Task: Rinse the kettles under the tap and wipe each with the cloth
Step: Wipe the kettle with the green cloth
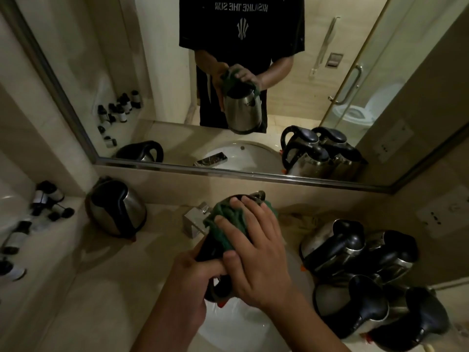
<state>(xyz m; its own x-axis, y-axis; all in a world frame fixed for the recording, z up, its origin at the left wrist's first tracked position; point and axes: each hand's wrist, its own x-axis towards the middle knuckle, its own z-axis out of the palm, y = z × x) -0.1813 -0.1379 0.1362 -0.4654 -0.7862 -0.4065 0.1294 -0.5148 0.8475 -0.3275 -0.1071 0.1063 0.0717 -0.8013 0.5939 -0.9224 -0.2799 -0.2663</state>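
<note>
- Two bare forearms come up from the bottom edge, both cut off by it.
- Left hand (193,273) curls round the black handle of the held kettle (215,255), over the white sink (228,334).
- Right hand (256,252) lies with fingers spread and fairly straight on the green cloth (228,224), pressing it on the kettle's top.
- The cloth is bunched and knobbly; it and the hands hide most of this kettle, so its steel body shows only in the mirror (228,72).
- A square chrome tap (195,222) stands just behind the kettle, partly hidden.
- Five more kettles sit on the pale stone counter (101,288): one lone kettle (115,207) on the left, four clustered kettles (368,275) touching on the right, the nearest cut by the frame edge.
- All are rounded brushed steel with glossy black lids and handles.
- Small dark-capped bottles (48,199) lie at far left, too blurred to count.
</note>
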